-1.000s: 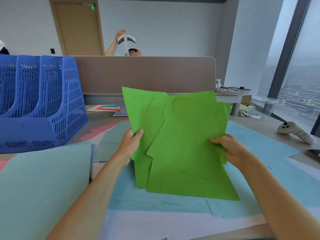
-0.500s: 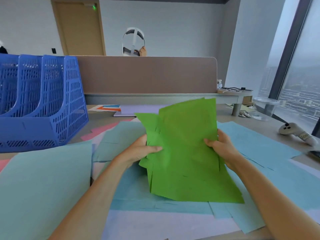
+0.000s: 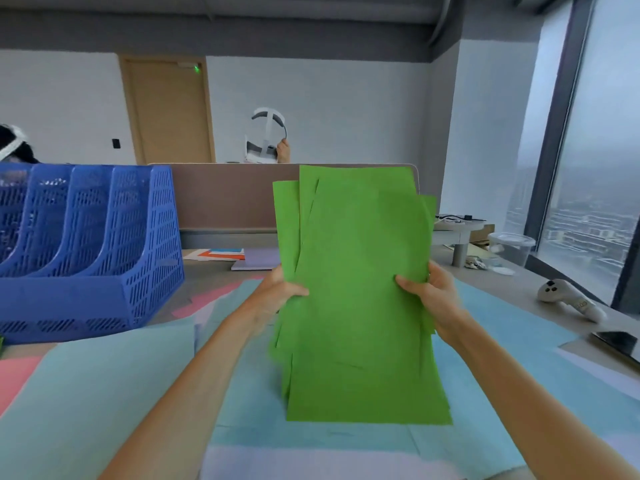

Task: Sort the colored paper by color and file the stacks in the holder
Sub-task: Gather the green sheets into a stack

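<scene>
Over the desk's (image 3: 512,292) middle, both hands hold a stack of green paper (image 3: 360,299) upright, long side vertical. The sheets aren't squared: top corners fan out at upper left & a few edges poke out at lower left. The left hand (image 3: 277,299) grips the stack's left edge approx. halfway up, thumb on the front face, fingers hidden behind. The right hand (image 3: 436,299) grips the right edge at about the same height, thumb across the front too. The stack's bottom edge hangs over the light blue sheets (image 3: 502,341) that cover the desk's near & right parts; can't tell if it touches them. The blue holder (image 3: 104,271), w/ several slots, stands by the desk's left edge, well apart from the stack. A teal sheet (image 3: 104,393) lies at the near left corner w/ pink paper (image 3: 17,375) beside it at the left edge. A lavender sheet (image 3: 256,258) lies near the far edge, under the divider panel (image 3: 225,195). A white controller (image 3: 568,299) rests near the right edge, and a clear tub (image 3: 512,247) stands farther back on that side.
</scene>
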The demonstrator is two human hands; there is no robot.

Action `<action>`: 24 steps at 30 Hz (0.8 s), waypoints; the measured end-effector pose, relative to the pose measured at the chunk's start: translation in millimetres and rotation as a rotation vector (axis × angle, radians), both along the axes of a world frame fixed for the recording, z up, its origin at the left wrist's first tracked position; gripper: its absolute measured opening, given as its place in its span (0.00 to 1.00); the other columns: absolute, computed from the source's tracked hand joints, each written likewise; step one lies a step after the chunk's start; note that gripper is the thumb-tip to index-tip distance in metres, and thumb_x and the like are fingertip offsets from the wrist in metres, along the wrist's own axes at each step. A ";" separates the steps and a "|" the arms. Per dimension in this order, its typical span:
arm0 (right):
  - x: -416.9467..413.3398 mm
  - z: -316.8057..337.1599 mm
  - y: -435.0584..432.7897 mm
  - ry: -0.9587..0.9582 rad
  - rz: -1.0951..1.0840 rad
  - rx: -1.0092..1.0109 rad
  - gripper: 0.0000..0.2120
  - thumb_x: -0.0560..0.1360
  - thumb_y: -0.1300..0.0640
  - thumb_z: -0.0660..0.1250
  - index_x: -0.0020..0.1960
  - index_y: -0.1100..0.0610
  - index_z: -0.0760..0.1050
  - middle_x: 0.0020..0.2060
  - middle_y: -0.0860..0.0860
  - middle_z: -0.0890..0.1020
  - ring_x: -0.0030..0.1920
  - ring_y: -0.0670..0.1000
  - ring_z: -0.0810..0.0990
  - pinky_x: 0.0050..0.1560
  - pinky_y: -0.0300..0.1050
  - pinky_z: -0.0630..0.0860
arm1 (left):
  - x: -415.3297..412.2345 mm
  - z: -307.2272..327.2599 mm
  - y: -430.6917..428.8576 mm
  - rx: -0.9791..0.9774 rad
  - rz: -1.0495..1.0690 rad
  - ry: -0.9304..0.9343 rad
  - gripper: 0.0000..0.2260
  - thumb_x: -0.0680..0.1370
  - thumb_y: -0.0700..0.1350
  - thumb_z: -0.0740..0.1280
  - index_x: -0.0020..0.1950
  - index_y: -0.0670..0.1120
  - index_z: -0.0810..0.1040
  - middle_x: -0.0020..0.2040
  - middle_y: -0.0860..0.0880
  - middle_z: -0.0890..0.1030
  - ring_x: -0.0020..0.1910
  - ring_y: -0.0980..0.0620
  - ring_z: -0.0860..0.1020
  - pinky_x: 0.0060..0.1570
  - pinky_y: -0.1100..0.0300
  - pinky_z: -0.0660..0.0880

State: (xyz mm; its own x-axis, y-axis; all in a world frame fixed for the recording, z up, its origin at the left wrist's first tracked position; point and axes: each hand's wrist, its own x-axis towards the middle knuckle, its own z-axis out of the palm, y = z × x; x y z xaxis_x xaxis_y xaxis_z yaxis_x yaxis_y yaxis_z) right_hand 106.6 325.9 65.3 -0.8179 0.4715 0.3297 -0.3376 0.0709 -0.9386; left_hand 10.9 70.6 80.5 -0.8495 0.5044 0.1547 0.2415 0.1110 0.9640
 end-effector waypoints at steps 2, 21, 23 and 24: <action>7.3 29.0 -11.0 0.114 -0.083 0.088 0.16 0.73 0.70 0.69 0.56 0.54 0.77 0.52 0.51 0.84 0.47 0.47 0.84 0.50 0.45 0.82 | 18.7 31.6 3.5 0.026 0.069 0.169 0.33 0.72 0.46 0.72 0.74 0.49 0.62 0.72 0.54 0.67 0.68 0.54 0.68 0.70 0.52 0.63; 44.9 49.8 -52.2 0.199 -0.291 0.272 0.15 0.75 0.65 0.64 0.59 0.52 0.74 0.52 0.46 0.82 0.52 0.45 0.81 0.57 0.51 0.78 | 70.9 38.5 8.7 -0.085 0.362 0.565 0.20 0.83 0.47 0.56 0.72 0.39 0.59 0.37 0.59 0.60 0.34 0.62 0.63 0.34 0.71 0.67; 47.6 55.3 -52.1 0.221 -0.307 0.263 0.14 0.75 0.63 0.64 0.59 0.52 0.73 0.52 0.45 0.82 0.52 0.44 0.81 0.57 0.50 0.78 | 75.8 47.8 7.6 -0.074 0.356 0.576 0.23 0.83 0.47 0.56 0.75 0.40 0.55 0.38 0.60 0.61 0.33 0.64 0.62 0.33 0.76 0.66; 48.8 54.1 -52.0 0.225 -0.313 0.252 0.14 0.75 0.62 0.64 0.59 0.52 0.73 0.52 0.45 0.82 0.52 0.44 0.81 0.57 0.50 0.78 | 77.0 48.5 6.8 -0.054 0.353 0.573 0.22 0.83 0.47 0.57 0.74 0.41 0.57 0.42 0.59 0.68 0.37 0.64 0.66 0.37 0.75 0.66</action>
State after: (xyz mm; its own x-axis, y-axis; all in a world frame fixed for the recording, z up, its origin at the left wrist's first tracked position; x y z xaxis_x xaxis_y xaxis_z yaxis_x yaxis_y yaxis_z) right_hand 155.4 274.0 119.3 -0.5439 0.5668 0.6189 -0.4571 0.4184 -0.7849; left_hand 87.9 77.5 129.0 -0.7562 0.2310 0.6122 0.6533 0.3212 0.6856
